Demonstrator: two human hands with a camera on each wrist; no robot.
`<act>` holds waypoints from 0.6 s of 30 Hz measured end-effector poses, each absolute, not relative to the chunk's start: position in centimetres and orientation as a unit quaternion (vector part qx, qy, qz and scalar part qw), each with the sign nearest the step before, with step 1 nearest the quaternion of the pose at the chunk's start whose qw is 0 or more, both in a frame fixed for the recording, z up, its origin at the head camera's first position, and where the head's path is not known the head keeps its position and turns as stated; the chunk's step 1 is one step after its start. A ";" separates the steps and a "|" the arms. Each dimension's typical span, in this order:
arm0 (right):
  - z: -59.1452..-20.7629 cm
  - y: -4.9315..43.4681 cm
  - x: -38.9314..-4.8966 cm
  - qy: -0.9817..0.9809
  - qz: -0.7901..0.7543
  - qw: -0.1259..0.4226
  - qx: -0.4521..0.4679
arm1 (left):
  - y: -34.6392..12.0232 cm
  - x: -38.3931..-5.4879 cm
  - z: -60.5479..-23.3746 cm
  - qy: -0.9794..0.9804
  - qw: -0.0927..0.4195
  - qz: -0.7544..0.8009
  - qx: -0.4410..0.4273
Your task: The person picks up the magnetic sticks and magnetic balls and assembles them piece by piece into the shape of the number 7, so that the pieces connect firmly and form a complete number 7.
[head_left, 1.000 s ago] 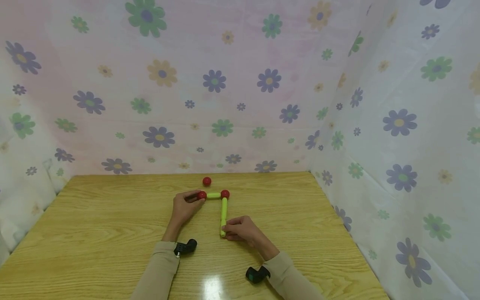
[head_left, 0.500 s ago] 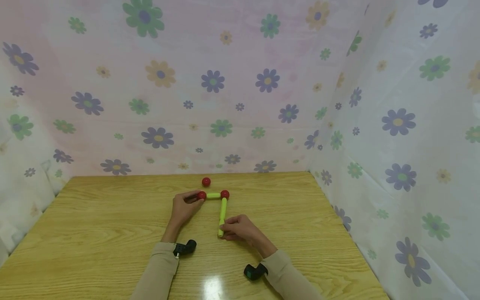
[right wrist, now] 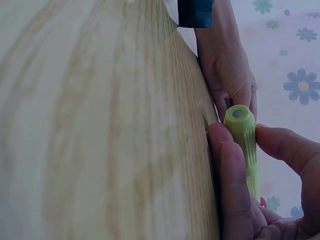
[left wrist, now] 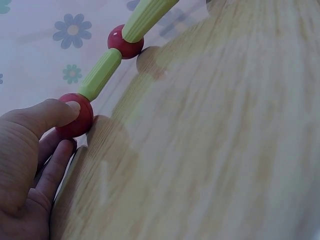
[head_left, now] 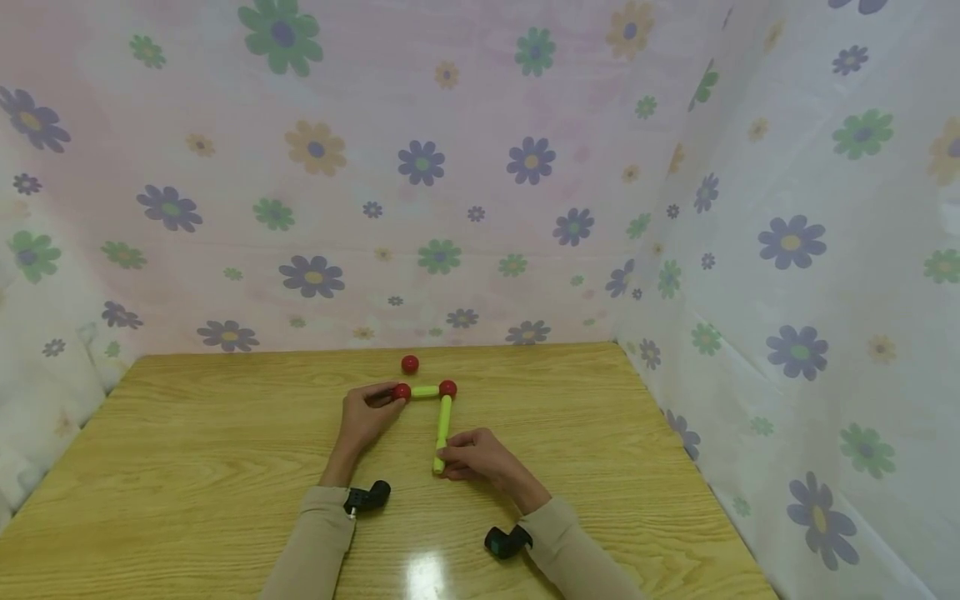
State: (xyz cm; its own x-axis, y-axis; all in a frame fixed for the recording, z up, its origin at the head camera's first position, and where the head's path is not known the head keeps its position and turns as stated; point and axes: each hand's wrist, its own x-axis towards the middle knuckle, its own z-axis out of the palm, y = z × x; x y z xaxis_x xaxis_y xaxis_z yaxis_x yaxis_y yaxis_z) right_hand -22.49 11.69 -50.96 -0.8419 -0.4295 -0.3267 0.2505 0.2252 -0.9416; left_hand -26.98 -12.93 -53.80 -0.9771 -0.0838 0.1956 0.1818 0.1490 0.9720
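Observation:
My left hand (head_left: 367,417) pinches a red ball (left wrist: 75,116) between thumb and fingers at the left end of a joined shape. A short yellow-green rod (head_left: 425,391) links it to a second red ball (head_left: 447,389). From that corner ball a long yellow-green magnetic rod (head_left: 443,419) runs toward me, roughly at a right angle to the short one. Near its free end, the thumb and fingers of my right hand (head_left: 483,458) pinch this rod. The right wrist view shows a grey metal disc in the tip of the rod (right wrist: 241,118).
A loose red ball (head_left: 409,364) lies behind the joined shape, close to the back edge of the wooden table (head_left: 225,450). Flower-printed cloth (head_left: 487,275) hangs behind the table and along its sides. Each wrist carries a black camera (head_left: 507,542).
My right hand has swung the free end of the long rod slightly left. The left hand keeps its hold on the ball; the head view has shifted a little.

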 end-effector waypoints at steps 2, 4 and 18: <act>-50.9 11.7 -22.5 0.735 -0.618 0.272 -0.062 | -12.9 -27.0 -53.8 -0.750 0.101 -0.653 -0.033; -50.9 11.6 -22.4 0.735 -0.619 0.270 -0.063 | -12.9 -27.0 -53.8 -0.751 0.101 -0.651 -0.034; -50.9 11.7 -22.8 0.727 -0.623 0.283 -0.053 | -13.4 -27.4 -53.8 -0.728 0.105 -0.677 -0.009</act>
State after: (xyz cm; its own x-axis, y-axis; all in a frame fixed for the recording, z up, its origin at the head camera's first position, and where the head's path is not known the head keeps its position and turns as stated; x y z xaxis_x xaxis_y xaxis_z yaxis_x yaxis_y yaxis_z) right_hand -22.78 11.69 -50.92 -0.8346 -0.4289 -0.3458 0.2762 0.2174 -0.9362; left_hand -27.40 -13.39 -53.75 -0.9779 -0.1280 0.1652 0.1555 0.0824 0.9844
